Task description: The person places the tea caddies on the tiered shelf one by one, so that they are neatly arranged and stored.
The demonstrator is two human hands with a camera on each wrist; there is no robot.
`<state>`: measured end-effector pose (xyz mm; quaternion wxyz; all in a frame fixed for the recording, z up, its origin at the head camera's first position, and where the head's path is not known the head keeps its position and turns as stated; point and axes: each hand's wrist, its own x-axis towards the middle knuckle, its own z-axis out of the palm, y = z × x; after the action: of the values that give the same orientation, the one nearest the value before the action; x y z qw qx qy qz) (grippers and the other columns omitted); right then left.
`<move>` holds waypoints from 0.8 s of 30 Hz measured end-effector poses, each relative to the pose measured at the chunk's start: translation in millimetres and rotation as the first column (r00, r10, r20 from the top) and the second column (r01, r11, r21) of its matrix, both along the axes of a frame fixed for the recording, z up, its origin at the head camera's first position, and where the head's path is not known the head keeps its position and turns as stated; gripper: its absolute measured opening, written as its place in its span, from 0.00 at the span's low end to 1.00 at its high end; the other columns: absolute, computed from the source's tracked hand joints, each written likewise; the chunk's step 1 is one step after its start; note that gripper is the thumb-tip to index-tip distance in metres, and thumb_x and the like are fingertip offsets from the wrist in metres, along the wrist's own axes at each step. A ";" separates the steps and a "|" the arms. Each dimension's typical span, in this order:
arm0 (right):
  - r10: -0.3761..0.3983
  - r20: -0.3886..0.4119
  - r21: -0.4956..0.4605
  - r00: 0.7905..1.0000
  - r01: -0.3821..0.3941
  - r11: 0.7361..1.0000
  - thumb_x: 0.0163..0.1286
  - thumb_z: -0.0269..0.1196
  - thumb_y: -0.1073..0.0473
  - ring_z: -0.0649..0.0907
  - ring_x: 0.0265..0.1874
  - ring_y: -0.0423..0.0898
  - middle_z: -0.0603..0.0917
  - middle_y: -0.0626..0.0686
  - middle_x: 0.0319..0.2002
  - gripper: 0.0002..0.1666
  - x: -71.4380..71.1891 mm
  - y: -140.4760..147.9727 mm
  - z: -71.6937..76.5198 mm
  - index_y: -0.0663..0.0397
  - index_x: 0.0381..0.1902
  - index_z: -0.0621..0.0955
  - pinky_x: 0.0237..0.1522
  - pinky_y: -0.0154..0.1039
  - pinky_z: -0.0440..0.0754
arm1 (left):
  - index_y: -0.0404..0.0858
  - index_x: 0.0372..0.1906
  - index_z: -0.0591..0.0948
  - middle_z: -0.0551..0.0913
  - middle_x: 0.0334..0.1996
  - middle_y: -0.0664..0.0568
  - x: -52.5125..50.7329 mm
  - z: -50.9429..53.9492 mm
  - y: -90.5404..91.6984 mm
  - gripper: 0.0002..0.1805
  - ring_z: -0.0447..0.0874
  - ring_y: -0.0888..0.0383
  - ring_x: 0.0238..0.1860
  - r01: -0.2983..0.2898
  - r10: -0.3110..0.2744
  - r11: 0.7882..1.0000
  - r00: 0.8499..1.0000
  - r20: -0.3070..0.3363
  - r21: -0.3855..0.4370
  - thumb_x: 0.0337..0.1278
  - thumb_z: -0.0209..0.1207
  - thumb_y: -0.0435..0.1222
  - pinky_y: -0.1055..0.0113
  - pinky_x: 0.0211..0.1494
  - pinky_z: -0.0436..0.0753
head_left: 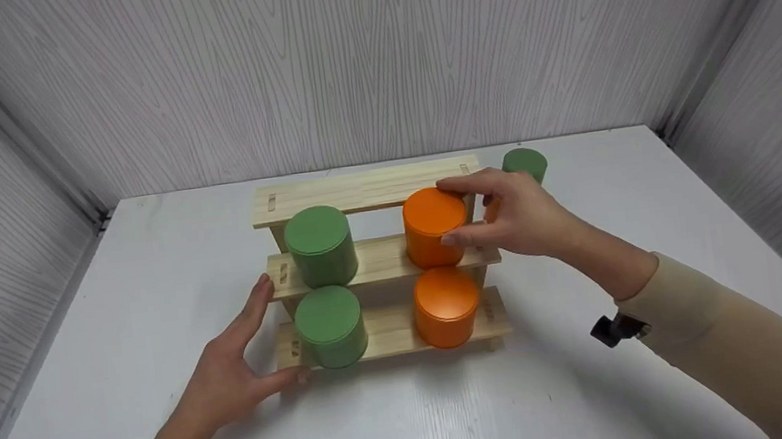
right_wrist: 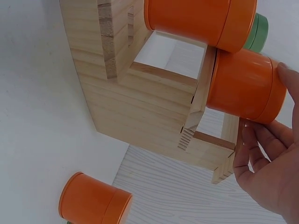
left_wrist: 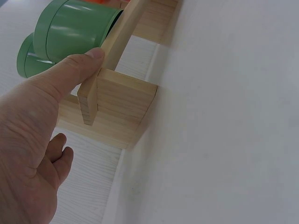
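Observation:
A three-step wooden rack [head_left: 367, 190] carries round canisters with lids on its lower two steps. My right hand [head_left: 519, 214] grips an orange canister [head_left: 433, 218] on the middle step, thumb and fingers at its lid. Directly in front, another orange canister [head_left: 447, 309] stands on the bottom step. On the left side, a green canister [head_left: 321, 246] occupies the middle step and a second green canister [head_left: 332, 327] the bottom one. My left hand [head_left: 225, 378] rests against the rack's left end; its thumb [left_wrist: 77, 67] touches the bottom step beside the green canister.
Behind my right hand a green canister [head_left: 526, 162] stands on the white table [head_left: 414, 423], with an orange canister [right_wrist: 96, 200] near it, mostly hidden in the head view. Pale wood-grain panels [head_left: 373, 59] rise at the back and both sides.

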<state>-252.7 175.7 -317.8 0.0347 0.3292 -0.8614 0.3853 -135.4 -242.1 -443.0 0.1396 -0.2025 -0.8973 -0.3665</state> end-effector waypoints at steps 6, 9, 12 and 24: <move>-0.001 0.005 0.012 1.000 0.001 1.000 0.61 0.82 0.48 0.80 0.48 0.48 0.86 0.46 0.61 0.41 0.8 0.5 1.4 0.50 0.70 0.83 0.46 0.46 0.81 | 0.48 0.87 0.55 0.55 0.85 0.57 0.2 0.2 0.0 0.69 0.53 0.68 0.80 0.000 0.000 1.000 1.000 0.003 0.000 0.40 0.87 0.42 0.81 0.78 0.55; -0.003 0.016 0.015 1.000 0.003 1.000 0.61 0.82 0.48 0.80 0.49 0.50 0.86 0.46 0.61 0.41 1.1 1.3 1.9 0.50 0.71 0.82 0.47 0.47 0.81 | 0.48 0.87 0.55 0.55 0.85 0.57 -0.2 0.2 -0.1 0.69 0.53 0.69 0.81 0.004 -0.004 1.000 1.000 0.008 0.004 0.40 0.87 0.42 0.81 0.78 0.54; -0.009 0.025 0.019 1.000 0.008 1.000 0.61 0.82 0.49 0.81 0.49 0.51 0.86 0.46 0.61 0.41 1.1 1.9 2.7 0.50 0.71 0.82 0.45 0.45 0.81 | 0.49 0.87 0.55 0.54 0.85 0.57 -0.2 0.8 0.5 0.69 0.52 0.69 0.81 -0.001 0.001 1.000 1.000 0.024 0.001 0.40 0.87 0.41 0.81 0.78 0.54; -0.029 0.014 -0.037 0.999 0.030 0.999 0.64 0.80 0.51 0.84 0.54 0.48 0.87 0.48 0.61 0.36 -2.2 17.3 12.4 0.51 0.69 0.83 0.49 0.44 0.83 | 0.51 0.87 0.54 0.54 0.85 0.58 0.8 3.4 2.3 0.69 0.51 0.69 0.81 -0.017 0.017 1.000 0.998 0.052 -0.011 0.41 0.86 0.37 0.83 0.77 0.54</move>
<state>-255.0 193.0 -305.4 0.0406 0.3130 -0.8590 0.4030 -134.6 -239.8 -439.6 0.1180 -0.1859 -0.9043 -0.3657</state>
